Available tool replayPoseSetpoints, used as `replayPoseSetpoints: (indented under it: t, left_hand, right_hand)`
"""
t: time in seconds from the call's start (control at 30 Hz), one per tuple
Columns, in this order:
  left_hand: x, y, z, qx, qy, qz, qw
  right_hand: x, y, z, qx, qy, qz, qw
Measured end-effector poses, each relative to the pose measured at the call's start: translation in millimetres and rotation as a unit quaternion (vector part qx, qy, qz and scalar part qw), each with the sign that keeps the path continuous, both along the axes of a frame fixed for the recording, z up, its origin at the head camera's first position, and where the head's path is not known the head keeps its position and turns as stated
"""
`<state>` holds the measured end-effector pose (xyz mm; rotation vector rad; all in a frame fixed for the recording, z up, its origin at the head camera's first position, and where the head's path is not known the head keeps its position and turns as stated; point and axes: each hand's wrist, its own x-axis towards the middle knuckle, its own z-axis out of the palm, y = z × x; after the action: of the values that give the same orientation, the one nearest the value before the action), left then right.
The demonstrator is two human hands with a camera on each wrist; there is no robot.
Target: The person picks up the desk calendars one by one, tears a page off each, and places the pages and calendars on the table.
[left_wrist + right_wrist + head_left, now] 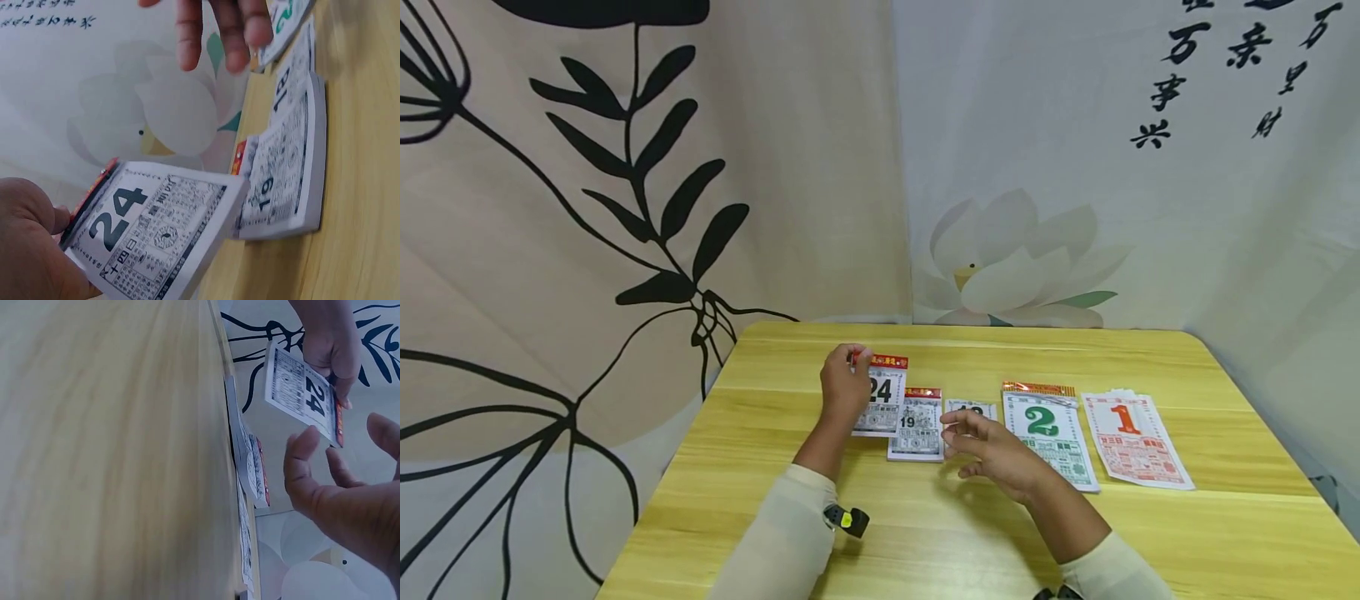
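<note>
My left hand (846, 390) grips a small tear-off calendar (886, 393) by its upper left edge, near the red header; its top page reads 24. In the right wrist view that calendar (294, 387) is lifted off the table and tilted. Just right of it, a second tear-off calendar (916, 427) showing 19 lies on the table, its upper left part covered in the head view. Beside that lies a page (958, 406) with 18, partly hidden by my right hand (996, 457). That hand hovers with loosely bent fingers and holds nothing.
A larger tear-off calendar (1051, 442) with a green 2 and an orange-red header lies right of the right hand. Beyond it are loose pages (1138, 437), a red 1 on top. The wooden table (1225, 533) backs onto a printed curtain (820, 167).
</note>
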<state>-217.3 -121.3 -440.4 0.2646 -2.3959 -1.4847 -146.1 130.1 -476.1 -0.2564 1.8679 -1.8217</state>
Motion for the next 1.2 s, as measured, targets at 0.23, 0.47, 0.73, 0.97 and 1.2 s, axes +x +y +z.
replayPoseSetpoints:
  t: [0.23, 0.47, 0.73, 0.97, 1.2]
  left_hand:
    - [2.8, 13.8, -1.0, 0.025, -0.027, -0.011, 0.9993]
    - [5.1, 25.3, -1.8, 0.067, -0.06, -0.018, 0.9957]
    - [5.8, 33.4, 0.2, 0.123, -0.079, -0.032, 0.9887]
    - [6.6, 37.0, 0.9, 0.148, -0.07, -0.034, 0.9859]
    - [7.6, 39.6, 0.8, 0.171, -0.079, -0.059, 0.9803]
  right_hand:
    - [1.9, -5.6, 0.0, -0.024, -0.008, 0.003, 1.0]
    - [2.3, -5.9, -2.7, -0.02, 0.005, 0.018, 1.0]
    - [3.3, -3.4, -7.7, -0.021, 0.023, 0.043, 0.999]
    - [2.1, -2.2, -8.1, -0.015, 0.034, 0.027, 0.999]
    - [1.3, -0.7, -6.5, 0.004, 0.07, -0.014, 0.997]
